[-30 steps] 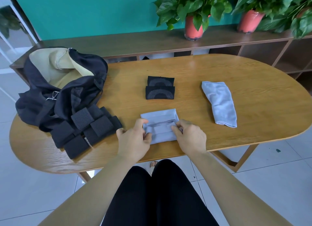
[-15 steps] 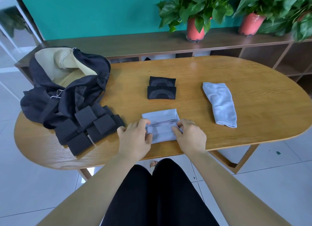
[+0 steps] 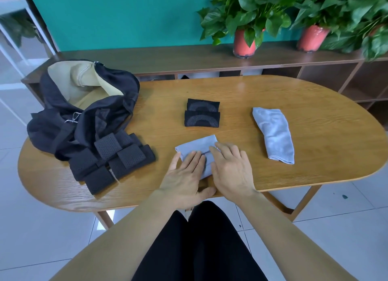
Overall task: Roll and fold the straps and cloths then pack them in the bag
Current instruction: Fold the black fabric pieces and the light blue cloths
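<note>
A folded light-blue cloth (image 3: 197, 145) lies at the near middle of the wooden table (image 3: 315, 134). My left hand (image 3: 184, 175) lies flat on its left part, fingers straight. My right hand (image 3: 231, 169) presses flat on its right part, fingers stretched over the fold. A second light-blue cloth (image 3: 275, 134) lies unrolled to the right. Two folded black cloths (image 3: 202, 115) sit stacked behind. Black perforated straps (image 3: 113, 161) lie in a pile at the left, against the open black bag (image 3: 84, 104) with its tan lining.
A low wooden shelf (image 3: 189, 56) runs behind the table, with potted plants in red pots (image 3: 244, 42) on it. The table's front edge is just under my wrists. Tiled floor surrounds the table.
Both hands went from pinching the blue cloth's near edge to lying flat on top of it. The cloth now looks folded smaller.
</note>
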`<state>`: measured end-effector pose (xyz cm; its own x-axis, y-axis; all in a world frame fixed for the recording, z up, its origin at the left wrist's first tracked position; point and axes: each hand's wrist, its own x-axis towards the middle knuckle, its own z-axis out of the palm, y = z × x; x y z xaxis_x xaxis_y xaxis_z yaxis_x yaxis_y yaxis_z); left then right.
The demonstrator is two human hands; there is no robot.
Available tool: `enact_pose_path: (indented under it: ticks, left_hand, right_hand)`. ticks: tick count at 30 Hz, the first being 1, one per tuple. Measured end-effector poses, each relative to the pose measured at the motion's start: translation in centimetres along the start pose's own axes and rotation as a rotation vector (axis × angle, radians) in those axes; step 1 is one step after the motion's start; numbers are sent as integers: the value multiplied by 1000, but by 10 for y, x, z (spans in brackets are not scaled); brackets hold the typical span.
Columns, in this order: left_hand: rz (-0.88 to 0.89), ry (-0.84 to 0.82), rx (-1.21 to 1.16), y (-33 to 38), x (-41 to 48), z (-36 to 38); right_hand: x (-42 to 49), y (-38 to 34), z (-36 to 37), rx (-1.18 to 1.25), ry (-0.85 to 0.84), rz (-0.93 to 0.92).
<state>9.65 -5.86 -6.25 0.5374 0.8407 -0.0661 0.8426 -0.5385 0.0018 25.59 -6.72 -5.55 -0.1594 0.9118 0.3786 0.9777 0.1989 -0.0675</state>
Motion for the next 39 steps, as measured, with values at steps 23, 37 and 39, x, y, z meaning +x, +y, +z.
enact_pose_path:
  ticks: [23,37,39]
  left_hand:
    - [263,291,-30,-28,-42,14]
    - [-283,378,-594,-28,-14,-22]
    - [-308,365,-566,-28,-7,-22]
  right_hand:
    - [-54,12,-12,132,-291,-185]
    - [-8,7,-10,680,-86,482]
    - [-4,6,-3,627,-64,529]
